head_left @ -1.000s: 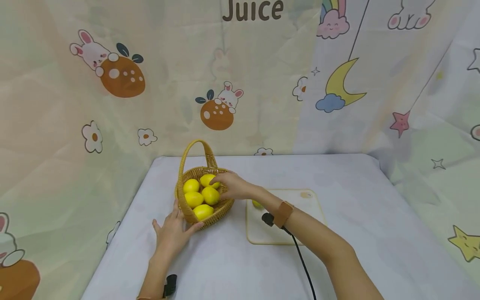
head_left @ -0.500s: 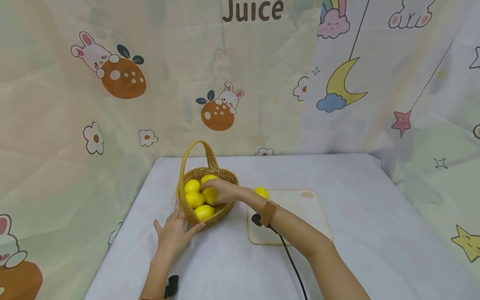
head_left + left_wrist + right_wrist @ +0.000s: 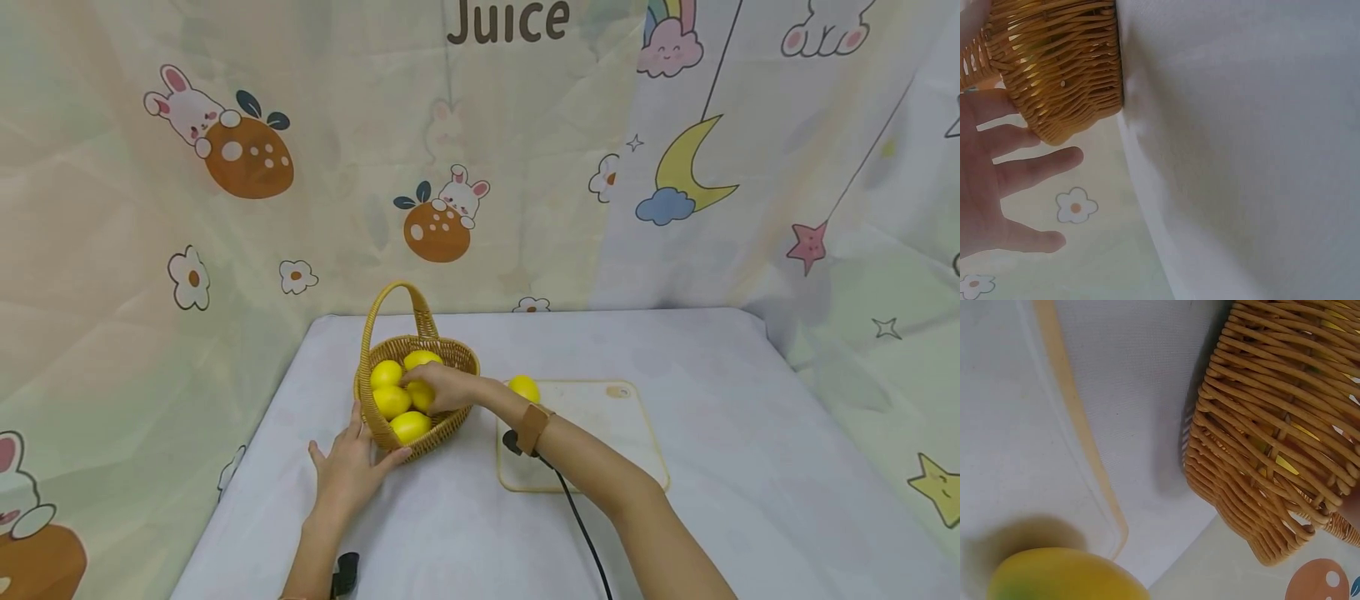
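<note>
A wicker basket [image 3: 447, 431] with a tall arched handle holds several yellow lemons [image 3: 391, 402]. My right hand [image 3: 450, 389] reaches inside over the basket's right rim, its fingers curled round a lemon [image 3: 418, 400] that they partly cover. The right wrist view shows mostly the woven outside, which hides that hand's fingers. My left hand [image 3: 348, 477] is spread against the basket's near left side, fingers and thumb extended. In the left wrist view its fingertips [image 3: 1035, 136] lie along the wicker wall [image 3: 1072, 69].
Right of the basket lies a pale cutting board [image 3: 592, 446] with a tan edge. Another lemon [image 3: 524, 388] rests at its far left corner, below my right forearm. A black cable [image 3: 581, 525] trails from the right wrist camera. A printed cloth backdrop [image 3: 525, 167] rises behind the white table.
My right hand has moved left, deeper into the basket, and its fingers have come round a lemon. The lemon on the board now shows past my forearm. My left hand has stayed on the basket.
</note>
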`<state>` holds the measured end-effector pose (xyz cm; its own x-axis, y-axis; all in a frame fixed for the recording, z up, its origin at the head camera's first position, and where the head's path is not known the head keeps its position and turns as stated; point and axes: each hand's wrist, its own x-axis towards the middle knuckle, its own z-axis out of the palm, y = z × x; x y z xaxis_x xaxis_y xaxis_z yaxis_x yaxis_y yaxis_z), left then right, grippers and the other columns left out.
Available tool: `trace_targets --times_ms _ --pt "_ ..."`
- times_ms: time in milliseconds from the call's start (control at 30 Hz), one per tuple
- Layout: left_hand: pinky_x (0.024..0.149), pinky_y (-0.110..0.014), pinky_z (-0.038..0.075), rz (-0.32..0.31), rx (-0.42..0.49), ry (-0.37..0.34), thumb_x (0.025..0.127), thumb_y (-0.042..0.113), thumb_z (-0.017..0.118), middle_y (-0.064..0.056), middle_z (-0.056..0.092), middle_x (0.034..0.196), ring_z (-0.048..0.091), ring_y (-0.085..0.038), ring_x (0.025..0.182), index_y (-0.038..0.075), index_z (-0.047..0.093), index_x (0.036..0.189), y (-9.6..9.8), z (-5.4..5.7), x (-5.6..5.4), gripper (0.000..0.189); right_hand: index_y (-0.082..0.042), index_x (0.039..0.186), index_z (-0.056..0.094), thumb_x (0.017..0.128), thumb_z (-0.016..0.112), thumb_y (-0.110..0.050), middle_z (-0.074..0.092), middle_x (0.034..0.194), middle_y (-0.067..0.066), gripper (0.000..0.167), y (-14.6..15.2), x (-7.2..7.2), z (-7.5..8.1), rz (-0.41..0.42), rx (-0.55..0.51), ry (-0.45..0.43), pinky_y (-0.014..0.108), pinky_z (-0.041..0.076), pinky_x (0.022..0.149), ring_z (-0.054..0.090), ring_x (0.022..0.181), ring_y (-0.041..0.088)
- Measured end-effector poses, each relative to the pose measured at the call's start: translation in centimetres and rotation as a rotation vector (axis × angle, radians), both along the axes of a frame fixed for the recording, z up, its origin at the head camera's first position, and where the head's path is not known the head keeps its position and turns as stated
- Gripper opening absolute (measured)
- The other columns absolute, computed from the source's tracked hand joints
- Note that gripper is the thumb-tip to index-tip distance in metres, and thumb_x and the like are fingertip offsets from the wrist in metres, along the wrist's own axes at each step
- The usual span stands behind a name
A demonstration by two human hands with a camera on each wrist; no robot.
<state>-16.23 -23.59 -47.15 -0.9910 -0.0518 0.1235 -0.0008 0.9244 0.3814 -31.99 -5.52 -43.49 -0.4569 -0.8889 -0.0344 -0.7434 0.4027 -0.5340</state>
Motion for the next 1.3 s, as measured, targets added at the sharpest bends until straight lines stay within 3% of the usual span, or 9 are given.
trace_targets --times_ms 200,400,633,867,1067,1300 --pt "0.098 -0.086 0.005 -0.006 -0.006 0.015 0.086 0.066 0.064 -0.025 0.02 0.16 0.045 -0.05 0.131 0.006 0.038 0.153 0.2 -0.1 0.0 0.094 -0.003 0.136 0.058 0.083 0.075 0.003 0.056 0.14 0.01 0.056 0.1 0.0 -0.2 -0.018 0.038 0.081 0.034 0.037 0.111 0.048 0.13 0.024" --pt "0.097 -0.087 0.006 -0.007 -0.009 0.027 0.086 0.065 0.065 -0.025 0.021 0.16 0.046 -0.051 0.13 0.003 0.042 0.15 0.3 -0.2 0.0 0.092 -0.007 0.133 0.063 0.084 0.076 0.001 0.058 0.132 0.007 0.051 0.1 0.0 -0.7 -0.041 0.078 0.131 0.028 0.042 0.102 0.054 0.116 0.018" --pt "0.098 -0.086 0.005 -0.008 -0.013 0.017 0.087 0.067 0.062 -0.025 0.02 0.16 0.045 -0.052 0.131 0.002 0.038 0.152 0.4 0.0 0.0 0.095 -0.007 0.134 0.062 0.085 0.075 0.0 0.058 0.138 0.006 0.051 0.6 0.3 -0.7 -0.073 0.08 0.102 0.035 0.039 0.109 0.05 0.127 0.023" --pt "0.099 -0.086 0.004 -0.001 -0.02 -0.009 0.087 0.067 0.061 -0.025 0.018 0.161 0.044 -0.051 0.132 0.004 0.037 0.153 0.3 0.3 0.1 0.094 -0.004 0.133 0.062 0.085 0.077 -0.001 0.061 0.137 0.006 0.05 1.0 0.2 -0.6 -0.064 0.025 0.113 0.033 0.037 0.11 0.051 0.128 0.021" --pt "0.098 -0.086 0.004 0.0 -0.022 -0.015 0.087 0.067 0.062 -0.026 0.018 0.16 0.043 -0.052 0.133 0.003 0.038 0.152 0.2 0.4 0.2 0.094 0.0 0.136 0.058 0.085 0.077 -0.004 0.058 0.141 0.011 0.054 1.7 0.0 0.6 -0.058 -0.059 0.108 0.035 0.037 0.112 0.049 0.133 0.026" --pt "0.098 -0.086 0.005 -0.005 -0.032 -0.007 0.087 0.066 0.062 -0.027 0.02 0.159 0.044 -0.052 0.131 0.002 0.037 0.152 0.2 0.5 0.2 0.095 -0.001 0.136 0.058 0.085 0.078 -0.003 0.054 0.145 0.011 0.055 4.3 0.1 2.2 -0.104 -0.165 0.014 0.041 0.031 0.116 0.04 0.141 0.028"
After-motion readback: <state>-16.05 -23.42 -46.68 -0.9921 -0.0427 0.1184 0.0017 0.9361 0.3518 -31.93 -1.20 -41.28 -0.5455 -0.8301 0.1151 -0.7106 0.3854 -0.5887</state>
